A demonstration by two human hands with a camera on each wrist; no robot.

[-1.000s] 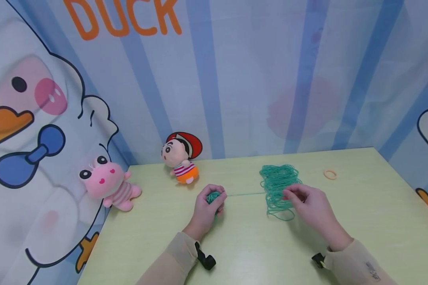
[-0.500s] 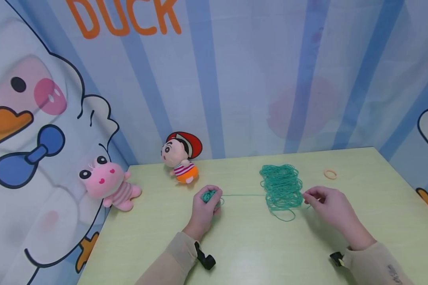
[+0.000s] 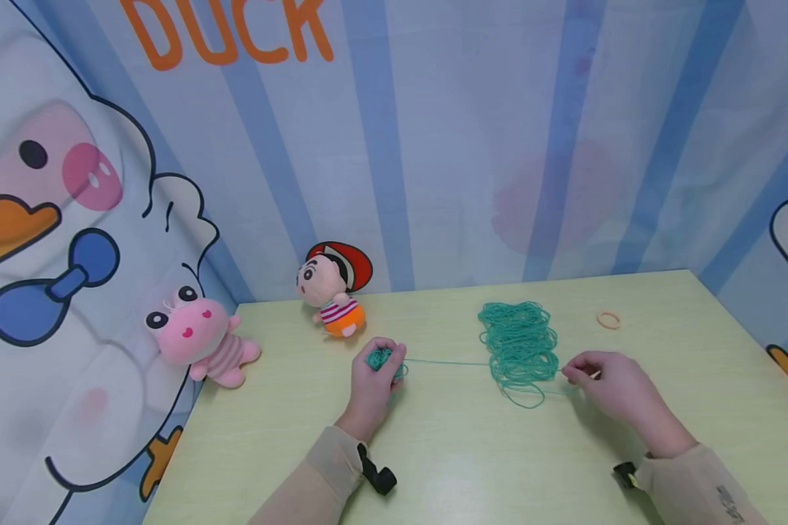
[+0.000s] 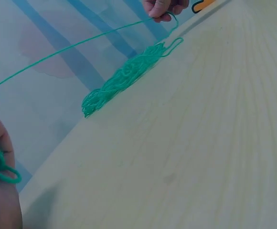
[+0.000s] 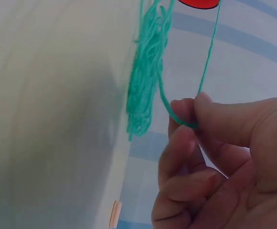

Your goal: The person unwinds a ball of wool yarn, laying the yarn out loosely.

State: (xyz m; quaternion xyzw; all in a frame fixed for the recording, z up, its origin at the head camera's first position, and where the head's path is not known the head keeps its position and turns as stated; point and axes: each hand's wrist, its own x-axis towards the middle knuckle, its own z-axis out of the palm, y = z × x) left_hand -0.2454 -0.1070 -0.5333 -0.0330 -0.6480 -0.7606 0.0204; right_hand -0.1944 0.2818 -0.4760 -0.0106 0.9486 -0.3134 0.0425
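Observation:
A bundle of green yarn (image 3: 379, 357) is held in the curled fingers of the left hand (image 3: 371, 386), left of centre on the table. Looped green yarn (image 3: 519, 343) lies in a loose flat pile to its right. One strand (image 3: 446, 362) runs taut from the left hand across the pile to the right hand (image 3: 620, 386), whose thumb and finger pinch it just right of the pile. In the right wrist view the pinched strand (image 5: 209, 57) bends at the fingertips of the right hand (image 5: 224, 157), with the pile (image 5: 145, 81) beside it.
A pink striped plush toy (image 3: 203, 339) sits at the table's left edge. Near the back edge is a doll with a red cap (image 3: 331, 292). An orange-pink ring (image 3: 608, 320) lies at the back right. Printed fabric (image 3: 460, 146) hangs behind the pale table (image 3: 473, 459).
The right hand has moved from over the pile to its right side, drawing the strand along. The left hand has shifted slightly left, still gripping its bundle.

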